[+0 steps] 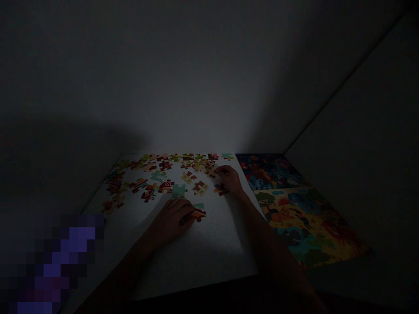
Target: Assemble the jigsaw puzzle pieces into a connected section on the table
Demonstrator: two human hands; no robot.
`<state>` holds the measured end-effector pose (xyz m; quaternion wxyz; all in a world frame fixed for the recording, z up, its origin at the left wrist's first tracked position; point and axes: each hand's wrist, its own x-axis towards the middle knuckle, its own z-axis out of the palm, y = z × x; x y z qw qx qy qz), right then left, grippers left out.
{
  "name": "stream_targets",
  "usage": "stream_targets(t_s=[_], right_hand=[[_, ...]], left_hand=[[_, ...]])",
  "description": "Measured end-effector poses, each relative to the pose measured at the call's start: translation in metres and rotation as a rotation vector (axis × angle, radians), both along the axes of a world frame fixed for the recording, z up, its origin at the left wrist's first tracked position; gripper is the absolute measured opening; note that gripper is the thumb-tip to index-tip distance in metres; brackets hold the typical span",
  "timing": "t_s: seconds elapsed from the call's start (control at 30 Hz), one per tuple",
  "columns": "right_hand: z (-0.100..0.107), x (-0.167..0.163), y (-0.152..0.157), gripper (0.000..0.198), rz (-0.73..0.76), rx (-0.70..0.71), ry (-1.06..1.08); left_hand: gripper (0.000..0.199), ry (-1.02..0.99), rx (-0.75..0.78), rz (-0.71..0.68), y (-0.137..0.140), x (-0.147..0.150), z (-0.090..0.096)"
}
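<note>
My left hand [176, 213] rests low over the white tabletop, thumb and fingers closed on the edge of a jigsaw puzzle piece [199, 213] with teal and orange-red print. Farther forward and to the right, my right hand [229, 179] has its fingertips pinched on a brownish puzzle piece [211, 172] at the edge of the scattered pile. A dark multicoloured piece [221, 189] lies just under that hand. Between the hands are a tan and brown piece [200, 188] and a teal piece [179, 190]. The dim light hides fine detail.
Several loose puzzle pieces [157, 163] spread along the back and left of the white table [209, 257]. At the right lie a dark blue picture [271, 170] and a yellow animal picture [307, 222]. A pale wall [196, 87] stands behind; a blurred patch covers the lower left.
</note>
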<state>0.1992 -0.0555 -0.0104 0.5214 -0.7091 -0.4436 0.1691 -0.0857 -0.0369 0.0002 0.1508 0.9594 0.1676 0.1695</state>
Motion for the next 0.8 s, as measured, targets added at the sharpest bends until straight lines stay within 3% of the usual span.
stream_targets(t_s=[0.1,0.23,0.4,0.6,0.8], right_hand=[[-0.003,0.035,0.013,0.031,-0.176,-0.016,0.005],[-0.007,0.058,0.027,0.035,-0.219,-0.011,0.0],[-0.019,0.056,0.028,0.036,-0.147,-0.029,-0.022],[-0.021,0.051,0.023,0.038,-0.114,-0.112,-0.201],[-0.021,0.05,0.023,0.036,-0.131,-0.149,-0.25]], left_hand=[[0.02,-0.002,-0.01,0.008,0.002,0.001,-0.001],[0.022,0.022,-0.031,0.016,0.005,0.001,-0.002],[0.04,0.038,-0.033,0.036,0.007,0.0,-0.006],[0.042,0.066,-0.057,0.039,0.006,0.0,-0.004],[0.041,0.07,-0.066,0.039,0.004,0.0,-0.003]])
